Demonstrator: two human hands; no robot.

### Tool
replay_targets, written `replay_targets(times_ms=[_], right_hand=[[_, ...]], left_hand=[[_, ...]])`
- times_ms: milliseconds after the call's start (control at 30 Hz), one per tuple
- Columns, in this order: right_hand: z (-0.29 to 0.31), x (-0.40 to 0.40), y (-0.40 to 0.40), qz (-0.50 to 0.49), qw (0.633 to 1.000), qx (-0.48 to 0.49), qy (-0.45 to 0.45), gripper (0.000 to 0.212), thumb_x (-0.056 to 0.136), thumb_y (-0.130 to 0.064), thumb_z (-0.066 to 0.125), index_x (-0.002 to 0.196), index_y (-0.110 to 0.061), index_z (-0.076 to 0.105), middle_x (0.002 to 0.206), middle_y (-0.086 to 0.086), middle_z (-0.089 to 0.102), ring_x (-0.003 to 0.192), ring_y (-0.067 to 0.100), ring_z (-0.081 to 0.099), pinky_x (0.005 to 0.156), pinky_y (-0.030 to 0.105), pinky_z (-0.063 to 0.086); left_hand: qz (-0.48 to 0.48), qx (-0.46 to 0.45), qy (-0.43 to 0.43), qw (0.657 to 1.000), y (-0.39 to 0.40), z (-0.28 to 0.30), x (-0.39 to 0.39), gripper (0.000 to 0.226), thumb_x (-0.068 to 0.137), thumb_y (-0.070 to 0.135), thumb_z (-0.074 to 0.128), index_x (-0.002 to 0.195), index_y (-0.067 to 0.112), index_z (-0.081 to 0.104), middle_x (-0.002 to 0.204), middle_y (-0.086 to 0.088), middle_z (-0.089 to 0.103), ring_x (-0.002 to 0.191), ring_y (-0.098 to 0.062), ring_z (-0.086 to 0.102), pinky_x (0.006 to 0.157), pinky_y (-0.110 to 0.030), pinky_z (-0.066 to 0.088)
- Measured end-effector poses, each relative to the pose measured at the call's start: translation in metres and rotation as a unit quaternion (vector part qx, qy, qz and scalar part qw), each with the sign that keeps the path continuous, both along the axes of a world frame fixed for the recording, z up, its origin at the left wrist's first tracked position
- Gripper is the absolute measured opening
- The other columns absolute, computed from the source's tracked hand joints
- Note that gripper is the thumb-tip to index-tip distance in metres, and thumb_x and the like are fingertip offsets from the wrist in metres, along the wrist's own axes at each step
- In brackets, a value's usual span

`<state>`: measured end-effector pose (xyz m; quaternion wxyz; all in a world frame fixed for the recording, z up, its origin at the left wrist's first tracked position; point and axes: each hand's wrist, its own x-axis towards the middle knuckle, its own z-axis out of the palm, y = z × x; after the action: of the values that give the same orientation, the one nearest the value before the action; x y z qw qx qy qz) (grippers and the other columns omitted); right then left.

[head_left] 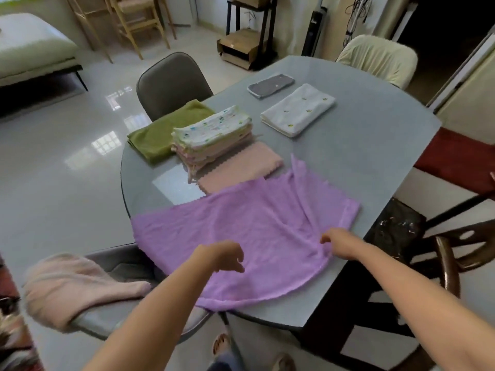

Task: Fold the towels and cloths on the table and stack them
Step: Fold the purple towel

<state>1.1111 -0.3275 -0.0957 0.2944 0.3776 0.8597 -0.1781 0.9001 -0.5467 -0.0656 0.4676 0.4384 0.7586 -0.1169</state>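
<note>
A purple cloth [249, 231] lies spread across the near part of the grey table [375, 145], its near edge hanging over the rim. My right hand [338, 243] pinches a bunched ridge of the cloth near its right side. My left hand [223, 254] hovers over the cloth's near middle with fingers loosely curled, holding nothing. Beyond lie a folded pink cloth [246, 166], a stack of printed white cloths [214, 135], a folded green towel [166, 129], a folded white towel [298, 109] and a small grey cloth [270, 84].
A grey chair [171, 81] stands at the table's far left. Another grey chair [112, 314] at my left carries a pale pink towel [72, 285]. A cream-covered chair [377, 57] sits at the far end. A dark wooden chair [452, 247] is on the right.
</note>
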Motion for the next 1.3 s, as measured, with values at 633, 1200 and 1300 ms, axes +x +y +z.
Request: replay_targets(times_ms=[633, 1200, 1300], right_hand=[[-0.033, -0.007, 0.107, -0.303, 0.936, 0.136, 0.112, 0.048, 0.092, -0.038, 0.054, 0.126, -0.007, 0.038, 0.129, 0.016, 0.044, 0.117, 0.032, 0.048, 0.084, 0.038, 0.046], [-0.063, 0.041, 0.241, -0.457, 0.806, 0.154, 0.343, 0.033, 0.080, 0.017, 0.031, 0.086, -0.009, 0.051, 0.089, 0.006, 0.054, 0.079, 0.020, 0.046, 0.068, 0.025, 0.031], [-0.065, 0.058, 0.249, -0.477, 0.805, 0.176, 0.304, 0.033, 0.079, 0.019, 0.031, 0.083, -0.009, 0.047, 0.085, 0.009, 0.055, 0.075, 0.024, 0.048, 0.063, 0.029, 0.033]], left_hand=[[-0.067, 0.246, 0.079, 0.964, 0.226, -0.032, 0.017, 0.039, 0.095, 0.025, 0.050, 0.128, 0.005, 0.049, 0.136, -0.010, 0.045, 0.126, -0.029, 0.043, 0.099, -0.041, 0.042], [-0.240, 0.187, 0.114, 0.946, 0.382, -0.101, 0.070, 0.088, 0.089, 0.051, 0.049, 0.152, 0.021, -0.004, 0.160, 0.002, -0.009, 0.146, -0.035, -0.007, 0.116, -0.056, 0.000], [-0.237, 0.200, 0.088, 0.946, 0.403, -0.104, 0.074, 0.093, 0.087, 0.055, 0.051, 0.152, 0.023, -0.006, 0.159, 0.002, -0.013, 0.145, -0.035, -0.011, 0.117, -0.053, 0.001]])
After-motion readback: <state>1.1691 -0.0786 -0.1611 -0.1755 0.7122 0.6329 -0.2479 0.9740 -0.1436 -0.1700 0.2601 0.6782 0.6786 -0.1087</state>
